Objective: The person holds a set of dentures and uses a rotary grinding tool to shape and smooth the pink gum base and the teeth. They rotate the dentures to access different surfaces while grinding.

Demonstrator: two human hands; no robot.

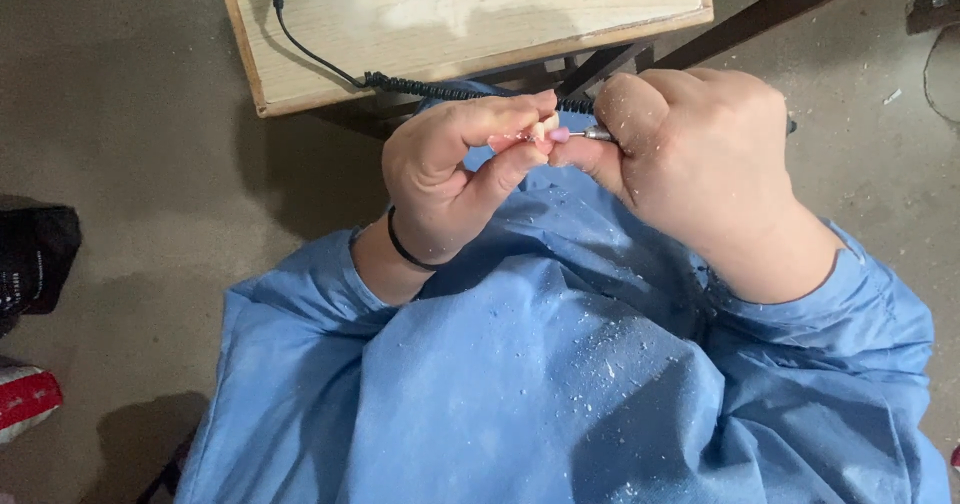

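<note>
The small pink-and-cream dental piece (528, 134), a hard moulded bit of what looks like acrylic with pale teeth set in it, sits pinched between the thumb and fingers of the left hand (450, 179), held in the air above the person's lap and just below the near edge of the bench. It looks light, stiff and brittle, and smooth enough to slip, so a firm pinch on its pink base, clear of the end being worked, seems the safest hold.

Touching it from the right is the small pink grinding stone (558, 135) on the metal tip of a slim rotary handpiece (598, 135). The right hand (690, 154) is closed into a fist around the handpiece, hiding nearly all of its body; its thumb lies close against the left thumb, so the two hands brace each other. White dust and flecks speckle the right hand.

A thin black band (404, 250) circles the left wrist. A black coiled cord (440, 90) runs from behind the hands up onto the pale wooden bench (330, 59), crossing its near edge and heading towards its far left corner. Below the hands, a blue work gown (520, 364) covers both arms and the lap, scattered with white shavings. Grey concrete floor (130, 134) surrounds the bench, with a dark bag (35, 259) at the left.
</note>
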